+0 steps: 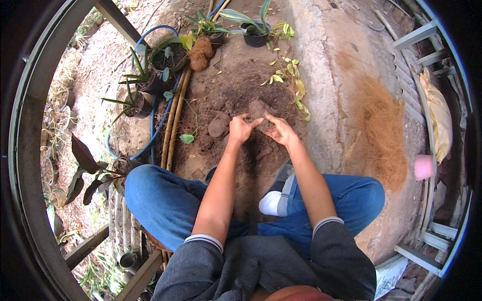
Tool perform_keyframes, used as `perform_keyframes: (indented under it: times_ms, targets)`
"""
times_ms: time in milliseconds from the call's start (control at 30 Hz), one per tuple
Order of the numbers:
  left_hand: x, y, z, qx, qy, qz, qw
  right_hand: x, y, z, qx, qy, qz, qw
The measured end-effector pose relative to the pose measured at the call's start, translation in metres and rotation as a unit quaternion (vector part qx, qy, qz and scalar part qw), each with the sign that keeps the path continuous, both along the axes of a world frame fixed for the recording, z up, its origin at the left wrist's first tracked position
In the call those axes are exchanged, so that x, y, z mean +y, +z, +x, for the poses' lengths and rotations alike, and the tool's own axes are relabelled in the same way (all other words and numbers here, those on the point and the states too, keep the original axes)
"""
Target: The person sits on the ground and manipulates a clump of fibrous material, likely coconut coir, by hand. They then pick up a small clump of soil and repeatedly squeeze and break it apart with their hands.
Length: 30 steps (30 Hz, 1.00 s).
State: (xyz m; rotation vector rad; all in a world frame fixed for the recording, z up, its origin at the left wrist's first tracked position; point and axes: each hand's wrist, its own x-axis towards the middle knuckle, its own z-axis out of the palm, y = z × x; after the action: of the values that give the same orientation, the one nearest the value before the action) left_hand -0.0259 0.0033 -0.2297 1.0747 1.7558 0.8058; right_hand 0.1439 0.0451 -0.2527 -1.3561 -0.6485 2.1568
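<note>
A heap of dark brown soil [246, 84] is spread on the ground before me. My left hand [242, 129] is over its near part, thumb stretched to the right and fingers loosely curved. Facing it, my right hand [281, 131] has its thumb and fingers apart. A greyish-brown clod of soil [259, 107] lies just beyond the thumbs, close to both hands; whether they touch it is unclear. Neither hand shows a firm hold on anything. Left of my left hand rests another rounded clod [218, 126]. Some of the fingertips are hidden.
Potted plants stand at the far left, with a blue hose [152, 131] and bamboo poles [174, 118] alongside. A black pot [256, 39] with a striped-leaf plant is at the back. Yellowing vines [299, 90] trail right of the soil. Brown fibre [384, 138] and a pink pot [423, 166] are farther right.
</note>
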Motion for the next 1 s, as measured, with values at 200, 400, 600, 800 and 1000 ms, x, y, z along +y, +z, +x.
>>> perform_keyframes:
  times_ms: [200,400,600,800,1000]
  targets:
    - [0.006,0.009,0.006,0.092,-0.028,0.001,0.995,0.005,-0.006,-0.009,0.017,-0.027,0.014,0.999]
    - [0.002,0.022,0.006,0.13,-0.021,-0.016,0.991,0.002,0.014,-0.015,-0.029,-0.002,0.062,0.998]
    - [-0.005,0.024,0.014,0.162,0.028,-0.053,0.985,0.0,0.012,-0.03,-0.125,-0.023,0.065,0.99]
    - [-0.005,0.02,0.009,0.16,-0.022,-0.058,0.985,-0.001,-0.003,-0.026,-0.12,-0.067,-0.006,0.991]
    - [0.001,0.007,0.003,0.08,-0.062,-0.085,0.991,0.002,-0.003,-0.015,-0.087,-0.08,-0.003,0.993]
